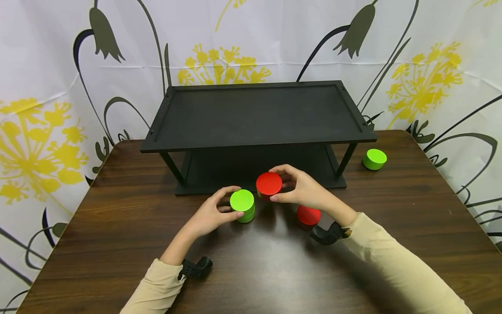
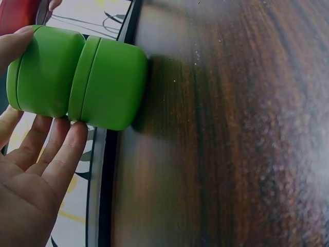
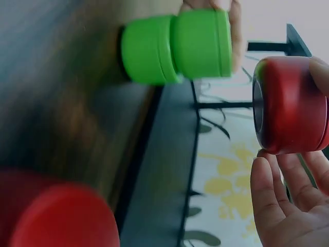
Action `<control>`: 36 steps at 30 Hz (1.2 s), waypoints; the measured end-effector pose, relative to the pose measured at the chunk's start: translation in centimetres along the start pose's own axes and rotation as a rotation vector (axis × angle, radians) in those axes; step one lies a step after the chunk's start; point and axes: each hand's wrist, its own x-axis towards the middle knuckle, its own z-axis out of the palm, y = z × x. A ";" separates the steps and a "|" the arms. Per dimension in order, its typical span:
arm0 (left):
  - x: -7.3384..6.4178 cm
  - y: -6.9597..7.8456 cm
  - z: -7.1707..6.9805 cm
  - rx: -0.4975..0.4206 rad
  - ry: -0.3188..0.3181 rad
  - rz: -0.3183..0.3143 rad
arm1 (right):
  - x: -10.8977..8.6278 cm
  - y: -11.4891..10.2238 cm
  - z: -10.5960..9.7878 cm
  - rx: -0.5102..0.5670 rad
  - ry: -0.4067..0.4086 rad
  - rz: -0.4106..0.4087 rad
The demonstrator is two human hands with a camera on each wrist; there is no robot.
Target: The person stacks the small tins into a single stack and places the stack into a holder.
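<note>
Two round green lidded tins stand one on top of the other on the table, just in front of the rack. My left hand [image 1: 209, 214] grips the upper green tin [image 1: 241, 199], thumb on one side and fingers on the other; the lower green tin [image 2: 110, 85] rests on the wood. To the right of the stack, my right hand [image 1: 300, 188] holds a red tin [image 1: 269, 183] in the air, its dark underside showing in the right wrist view. Below the right wrist, a second red tin [image 1: 308, 216] sits on the table.
A black two-tier rack stands at the back, its upper shelf [image 1: 255, 114] above a lower shelf [image 1: 219, 170] on slanted legs. Another green tin [image 1: 374, 159] lies right of the rack on the dark wooden table [image 1: 129, 235]. A flowered cloth [image 1: 274, 39] hangs behind.
</note>
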 end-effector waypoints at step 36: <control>0.1 -0.2 -0.2 0.012 -0.003 0.009 | 2.4 -0.5 5.2 0.083 -0.042 -0.057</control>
